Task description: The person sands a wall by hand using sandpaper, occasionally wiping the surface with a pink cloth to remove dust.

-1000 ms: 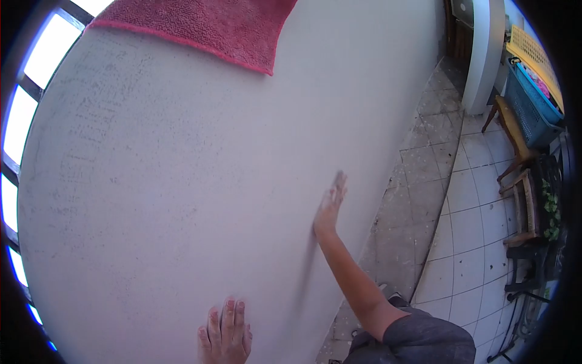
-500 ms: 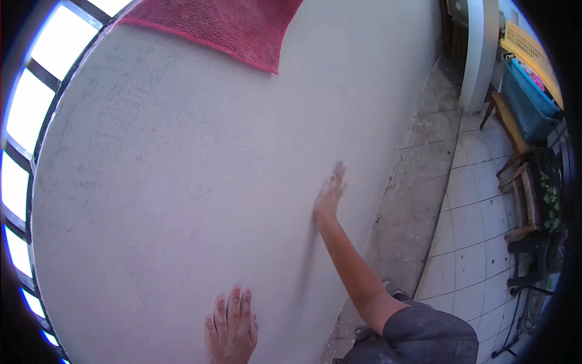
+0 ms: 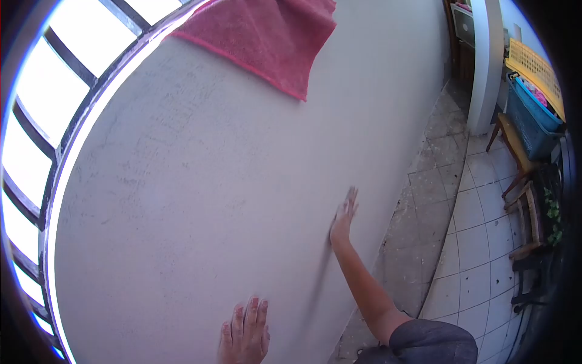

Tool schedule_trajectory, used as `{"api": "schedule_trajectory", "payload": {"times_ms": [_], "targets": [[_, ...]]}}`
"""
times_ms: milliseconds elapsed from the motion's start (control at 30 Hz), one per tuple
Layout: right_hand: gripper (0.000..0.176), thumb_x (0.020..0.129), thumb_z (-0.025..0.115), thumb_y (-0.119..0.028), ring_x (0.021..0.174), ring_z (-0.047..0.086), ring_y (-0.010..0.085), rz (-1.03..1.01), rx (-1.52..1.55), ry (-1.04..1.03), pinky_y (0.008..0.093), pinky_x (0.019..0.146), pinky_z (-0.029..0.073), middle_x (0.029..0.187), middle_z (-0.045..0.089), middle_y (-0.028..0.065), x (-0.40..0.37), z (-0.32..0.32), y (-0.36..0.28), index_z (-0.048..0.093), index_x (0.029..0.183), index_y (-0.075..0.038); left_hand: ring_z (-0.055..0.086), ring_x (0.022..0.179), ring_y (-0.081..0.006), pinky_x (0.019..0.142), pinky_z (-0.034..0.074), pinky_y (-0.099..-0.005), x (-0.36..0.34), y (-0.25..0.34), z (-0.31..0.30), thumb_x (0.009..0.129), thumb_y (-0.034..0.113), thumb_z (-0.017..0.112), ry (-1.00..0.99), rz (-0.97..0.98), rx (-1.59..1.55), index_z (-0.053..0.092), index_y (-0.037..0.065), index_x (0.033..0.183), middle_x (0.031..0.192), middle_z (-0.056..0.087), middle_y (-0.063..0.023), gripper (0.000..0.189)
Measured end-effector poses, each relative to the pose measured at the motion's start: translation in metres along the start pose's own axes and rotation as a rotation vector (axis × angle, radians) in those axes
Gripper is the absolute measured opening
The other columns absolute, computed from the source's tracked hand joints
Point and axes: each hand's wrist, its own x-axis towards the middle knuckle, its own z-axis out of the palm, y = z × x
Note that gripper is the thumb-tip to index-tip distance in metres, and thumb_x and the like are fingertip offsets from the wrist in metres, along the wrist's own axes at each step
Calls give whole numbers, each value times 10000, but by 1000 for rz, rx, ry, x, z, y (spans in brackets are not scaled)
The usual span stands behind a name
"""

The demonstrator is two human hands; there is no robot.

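Note:
A pale, rough-patched wall (image 3: 182, 212) fills most of the head view. Low in the picture, my left hand (image 3: 244, 335) lies against it with fingers stretched out and whitish dust on the fingertips. Farther right, my right hand (image 3: 345, 217) reaches along the wall on an extended arm, fingers straight and somewhat blurred, palm side toward the surface. Nothing shows in either hand. Above both hands, a dark pink towel (image 3: 260, 45) hangs down the wall from the window ledge.
A barred window (image 3: 45, 142) runs along the left edge. To the right lie a dusty grey floor strip (image 3: 424, 200) and white tiles (image 3: 479, 255). Beyond stand a wooden stool (image 3: 515, 145) carrying a blue basket (image 3: 533, 118), a yellow crate (image 3: 536, 70) and a white pillar (image 3: 487, 67).
The camera view has shifted, so the towel, wall and floor appear lower and farther right. Both hands stay flat by the wall and also appear slightly lower and to the right.

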Motion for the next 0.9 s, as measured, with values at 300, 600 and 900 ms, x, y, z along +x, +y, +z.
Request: {"api": "schedule_trajectory", "payload": {"times_ms": [300,600,900], "targets": [[610,1020,331,-389,1486,54,434,-688,48,-416,562,1182,114,1609,183,182,-152,-38,-16,274,1532,-64,237,1477,-306,1197,34,-537,-5,6,12,938,451,407,28,-17,-14,362,254,1516,1581,322,-17,612],[578,1055,287,-313,1499,84,338,53,215,46,465,1207,49,1615,143,180,9,13,-73,190,1533,-2,335,1436,-202,1171,128,-470,1,-2,-7,973,444,434,-74,-24,-103,336,317,1524,1584,320,78,573],[628,1038,317,-324,1499,5,389,-157,263,-247,486,1196,17,1616,85,222,-150,-28,0,153,1535,23,301,1450,-312,1201,59,-527,-5,0,0,958,384,383,-53,50,6,414,275,1485,1559,363,-29,538]]}}
